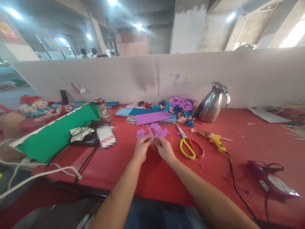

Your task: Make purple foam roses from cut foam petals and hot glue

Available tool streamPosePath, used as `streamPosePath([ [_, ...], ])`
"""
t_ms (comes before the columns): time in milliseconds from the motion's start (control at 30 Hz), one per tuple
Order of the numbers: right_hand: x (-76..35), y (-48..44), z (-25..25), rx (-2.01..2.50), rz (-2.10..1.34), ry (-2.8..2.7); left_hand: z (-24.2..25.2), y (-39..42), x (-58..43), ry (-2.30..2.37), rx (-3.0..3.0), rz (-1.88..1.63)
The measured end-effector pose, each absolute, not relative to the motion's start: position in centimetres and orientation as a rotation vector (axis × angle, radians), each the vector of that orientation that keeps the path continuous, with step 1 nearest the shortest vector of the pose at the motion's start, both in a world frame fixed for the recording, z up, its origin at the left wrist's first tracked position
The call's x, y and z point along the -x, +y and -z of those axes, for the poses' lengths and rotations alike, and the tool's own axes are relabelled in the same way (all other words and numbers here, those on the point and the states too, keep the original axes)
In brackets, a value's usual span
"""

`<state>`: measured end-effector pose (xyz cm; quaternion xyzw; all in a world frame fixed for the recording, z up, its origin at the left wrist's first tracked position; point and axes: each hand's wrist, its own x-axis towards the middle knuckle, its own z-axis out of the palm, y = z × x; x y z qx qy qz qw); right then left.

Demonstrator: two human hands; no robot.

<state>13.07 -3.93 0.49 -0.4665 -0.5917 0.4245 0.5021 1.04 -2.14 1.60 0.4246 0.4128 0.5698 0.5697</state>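
Observation:
My left hand (142,147) and my right hand (164,149) meet over the red table (152,171), fingers pinched together on a small pink-purple paper piece (150,131) that sticks up between them. Several cut purple paper petals (159,129) lie just beyond my fingertips. A larger purple paper sheet (153,117) lies behind them. Yellow-and-orange handled scissors (189,147) rest to the right of my right hand.
A yellow glue gun (213,139) with a black cord lies right of the scissors. A steel jug (212,103), a paper flower bunch (182,107), a green board (57,132), a can (102,108) and a purple power strip (271,183) stand around. A white partition wall backs the table.

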Motion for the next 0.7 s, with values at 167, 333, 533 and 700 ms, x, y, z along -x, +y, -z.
streamPosePath([
  [167, -13.2, -4.0, -0.5, 1.265, -0.808, -1.559, -1.8, -2.3, -1.1, 1.01, -1.075, -1.392],
  [333, -14.9, -3.4, -1.3, 1.422, -0.582, -1.622, -2.0, -2.0, -0.8, 0.998, -1.116, -1.56],
  [533, -18.1, -1.5, -1.8, 1.45, -0.529, -1.277, -1.7, -1.4, 0.0, 0.968, -0.941, -1.622],
  [700, -18.6, -1.1, -1.4, 1.428, -0.567, -1.232, -2.2, -1.4, 0.2, 0.8, -0.757, -1.516],
])
